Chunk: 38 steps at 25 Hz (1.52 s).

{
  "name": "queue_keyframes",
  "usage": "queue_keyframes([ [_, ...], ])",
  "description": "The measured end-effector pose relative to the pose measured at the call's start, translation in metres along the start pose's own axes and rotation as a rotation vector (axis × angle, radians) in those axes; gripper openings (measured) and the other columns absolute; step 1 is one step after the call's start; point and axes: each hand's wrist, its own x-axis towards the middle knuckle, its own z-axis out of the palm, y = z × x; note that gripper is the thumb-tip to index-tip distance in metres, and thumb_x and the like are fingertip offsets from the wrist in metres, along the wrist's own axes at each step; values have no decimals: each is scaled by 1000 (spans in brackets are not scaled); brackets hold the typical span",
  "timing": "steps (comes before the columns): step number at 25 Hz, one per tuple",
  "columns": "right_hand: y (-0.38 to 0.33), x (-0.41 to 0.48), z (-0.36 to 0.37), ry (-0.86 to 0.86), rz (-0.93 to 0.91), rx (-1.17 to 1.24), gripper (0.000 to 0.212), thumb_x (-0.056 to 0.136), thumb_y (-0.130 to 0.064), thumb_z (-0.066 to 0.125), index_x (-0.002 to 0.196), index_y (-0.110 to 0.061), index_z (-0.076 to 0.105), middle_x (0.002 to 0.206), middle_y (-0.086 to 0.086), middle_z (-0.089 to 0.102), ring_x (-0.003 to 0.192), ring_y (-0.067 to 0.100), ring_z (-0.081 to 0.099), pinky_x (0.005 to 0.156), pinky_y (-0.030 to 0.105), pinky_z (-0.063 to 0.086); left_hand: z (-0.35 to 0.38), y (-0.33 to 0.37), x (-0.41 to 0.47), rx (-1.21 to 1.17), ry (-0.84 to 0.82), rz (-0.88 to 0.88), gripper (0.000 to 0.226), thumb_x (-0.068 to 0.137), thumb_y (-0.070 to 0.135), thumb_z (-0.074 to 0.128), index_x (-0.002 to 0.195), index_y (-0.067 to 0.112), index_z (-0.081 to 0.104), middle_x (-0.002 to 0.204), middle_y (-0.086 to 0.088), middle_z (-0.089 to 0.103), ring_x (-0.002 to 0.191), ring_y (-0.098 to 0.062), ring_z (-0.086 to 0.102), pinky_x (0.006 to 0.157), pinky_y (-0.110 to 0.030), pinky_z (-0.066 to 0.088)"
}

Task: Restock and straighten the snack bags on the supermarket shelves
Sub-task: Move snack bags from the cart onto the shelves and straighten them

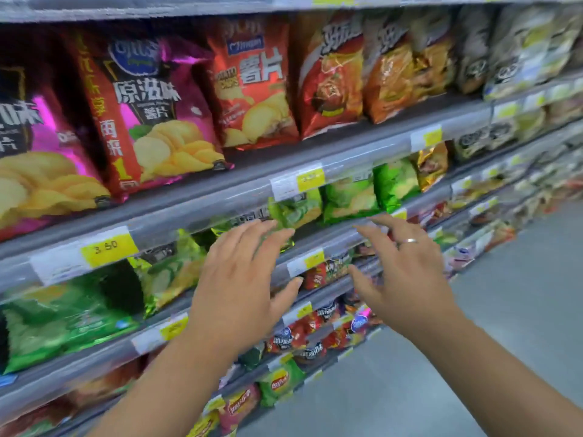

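1. Supermarket shelving (189, 212) runs off to the far right, tier over tier, with grey floor (504, 310) on the right.
2. My left fingers (252, 234) are straight and spread, gripping nothing. Their tips lie over a green snack bag (293, 212) on the middle shelf; blur hides whether they touch it.
3. My right fingers (378, 222) are just as loose and empty, reaching toward the rail just right of that bag. One ring (408, 240) sits on this hand.
4. I judge my two hands are held wide apart so they can take the tilted bag by both sides and set it square.
5. Counting outward along this shelf, I see three green bags from my left hand (243, 279) rightward, then one gold bag (432, 165). More green ones lie to the left, too smeared to count.
6. Higher up, one red crisp bag (252, 89) stands face out among other bags.
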Motion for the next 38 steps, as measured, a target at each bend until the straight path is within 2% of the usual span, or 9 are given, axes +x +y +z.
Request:
queue_keyframes([
  [2,38,-30,-11,-36,117,-72,56,74,-46,59,124,-21,60,127,13,56,111,38,53,88,53,49,27,39,4,-52,-80,34,63,81,55,49,131,17,56,132,-6,57,124,-29,52,108,-45,37],
  [5,84,-77,-29,-76,261,-163,57,73,-51,51,123,-25,58,129,12,56,112,38,52,89,51,46,59,97,10,-96,-183,100,67,78,58,49,131,17,54,130,-6,58,121,-29,53,106,-41,35],
  [11,173,-181,-79,-95,528,-300,60,69,-55,44,121,-26,53,123,12,59,108,36,54,85,49,48,100,243,31,-225,-290,335,73,72,58,53,133,18,53,131,-6,58,120,-29,54,103,-46,45],
  [14,204,-222,-102,-114,645,-353,61,68,-52,49,119,-21,62,123,12,60,108,37,55,85,51,48,113,305,38,-262,-330,454,77,70,58,54,136,19,51,135,-5,56,124,-27,52,106,-44,42],
  [19,247,-289,-138,-162,866,-399,58,73,-51,58,123,-21,61,127,13,58,112,40,55,88,53,45,134,396,37,-336,-392,638,79,71,57,57,138,16,47,138,-7,53,129,-28,49,110,-44,37],
  [22,257,-324,-151,-181,1009,-408,62,70,-44,76,125,-20,61,129,14,57,116,41,53,92,54,42,144,436,30,-371,-433,746,77,75,54,62,140,16,44,139,-8,52,130,-29,47,109,-44,36],
  [27,268,-375,-164,-182,1227,-506,60,65,-45,76,118,-19,64,122,15,60,111,39,55,89,53,45,170,498,26,-444,-521,955,79,78,53,65,144,19,38,144,-7,47,131,-29,46,110,-47,38],
  [31,272,-401,-169,-181,1430,-556,65,59,-39,84,118,-18,66,122,15,60,111,40,55,88,54,44,189,542,26,-490,-549,1121,77,75,48,73,140,16,47,140,-11,52,127,-32,51,106,-48,39],
  [38,268,-427,-161,-130,1822,-658,62,59,-36,85,116,-19,67,123,17,59,110,41,55,89,55,43,221,609,42,-577,-595,1467,75,73,50,60,138,14,49,136,-11,55,122,-33,54,106,-46,40],
])
